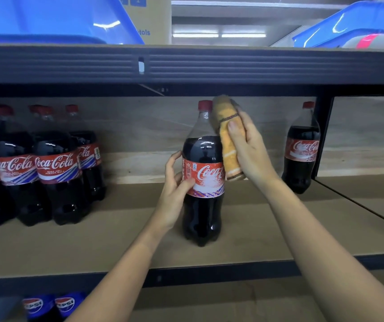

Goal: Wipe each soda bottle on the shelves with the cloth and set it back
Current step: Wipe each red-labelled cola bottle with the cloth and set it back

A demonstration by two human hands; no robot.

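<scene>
Left hand: my left hand (177, 180) grips the centre bottle at its label band, thumb across the front of the label, fingers curled round the far side.

Right hand: my right hand (247, 147) clasps the folded cloth (227, 135), thumb on top, and presses it against the bottle's right shoulder, running from just beside the cap down to the label.

Bottle in hand: a large Coca-Cola bottle (202, 173), red cap, dark soda filled up to the shoulder, standing upright on the middle shelf (116, 242), apart from its neighbours.

How it should handle: I judge it heavy for its size (it looks full), with smooth plastic walls that could turn slippery under a wipe. The waist at the label seems the surest place to hold; the neck below the cap is a second option for lifting.

Cloth: orange-yellow towelling with dark stripes, soft and thick, likely to mould round the curve.

Other bottles: a cluster of Coca-Cola bottles (56, 166) stands to the left; a single bottle (302, 149) stands to the right by the black upright.

Below: two Pepsi bottles (49, 305) show on the lower shelf, tops only.

Above: blue plastic bins (47, 17) sit on the upper shelf.
</scene>
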